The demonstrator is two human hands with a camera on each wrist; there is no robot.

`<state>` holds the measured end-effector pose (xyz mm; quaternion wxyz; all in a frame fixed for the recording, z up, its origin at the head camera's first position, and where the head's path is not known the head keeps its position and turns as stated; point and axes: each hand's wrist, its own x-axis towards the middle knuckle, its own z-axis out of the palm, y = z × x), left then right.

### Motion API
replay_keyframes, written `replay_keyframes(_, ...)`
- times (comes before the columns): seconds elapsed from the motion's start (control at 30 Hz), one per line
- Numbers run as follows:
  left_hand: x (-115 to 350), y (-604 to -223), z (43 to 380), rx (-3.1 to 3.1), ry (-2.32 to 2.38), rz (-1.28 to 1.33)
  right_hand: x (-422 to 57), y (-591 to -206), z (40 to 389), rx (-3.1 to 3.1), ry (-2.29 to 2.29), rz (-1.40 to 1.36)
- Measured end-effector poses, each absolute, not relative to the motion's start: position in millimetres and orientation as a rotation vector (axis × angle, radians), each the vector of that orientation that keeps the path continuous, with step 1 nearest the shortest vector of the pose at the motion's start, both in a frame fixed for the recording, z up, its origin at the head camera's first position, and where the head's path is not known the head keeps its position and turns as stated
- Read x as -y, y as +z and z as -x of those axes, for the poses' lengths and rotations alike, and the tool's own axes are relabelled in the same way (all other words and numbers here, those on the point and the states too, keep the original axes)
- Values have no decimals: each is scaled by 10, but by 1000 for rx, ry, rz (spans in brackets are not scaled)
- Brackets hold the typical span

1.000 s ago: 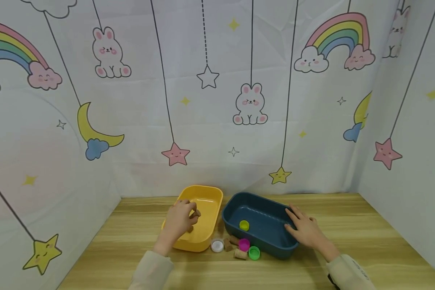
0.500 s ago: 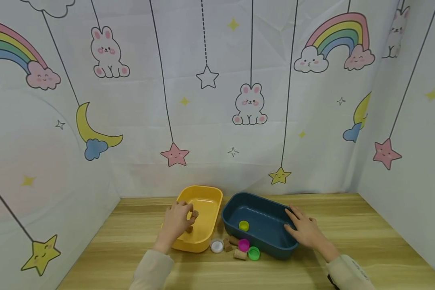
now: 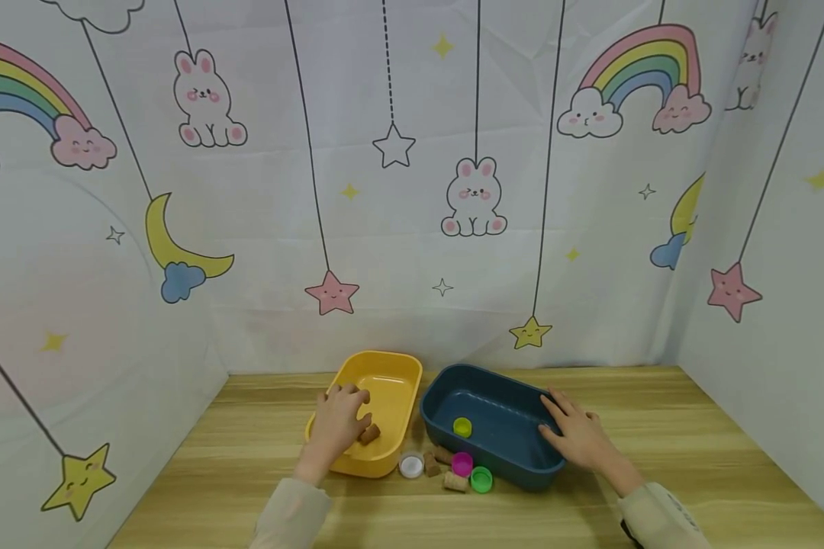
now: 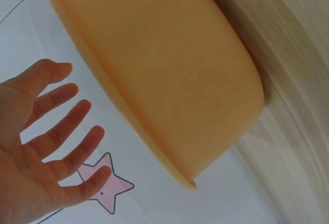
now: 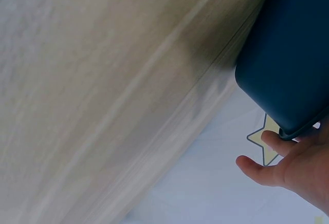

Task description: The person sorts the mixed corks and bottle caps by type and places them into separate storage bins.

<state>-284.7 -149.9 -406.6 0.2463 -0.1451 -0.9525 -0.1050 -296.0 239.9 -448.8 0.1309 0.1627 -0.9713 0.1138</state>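
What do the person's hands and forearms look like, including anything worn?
The left hand and right hand are ungloved. Pale cream cloth covers both forearms: a left sleeve and a matching right sleeve with small dark markings, too small to read. A black piece shows beside the right sleeve; I can't tell what it is.

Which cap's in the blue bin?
The yellow cap, inside the dark blue bin; the white cap, pink cap and green cap sit outside on the table.

Head view: forward, down; shares yellow tray [image 3: 393, 404] with close left-wrist view; blue tray [image 3: 504, 423] with close right-wrist view
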Motion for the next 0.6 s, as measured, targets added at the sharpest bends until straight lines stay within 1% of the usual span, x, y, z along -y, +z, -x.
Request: replay_keyframes(0.6,1363,-4063,2785,2624,-322,430,-2408,-4521,2967,2813,326,-468)
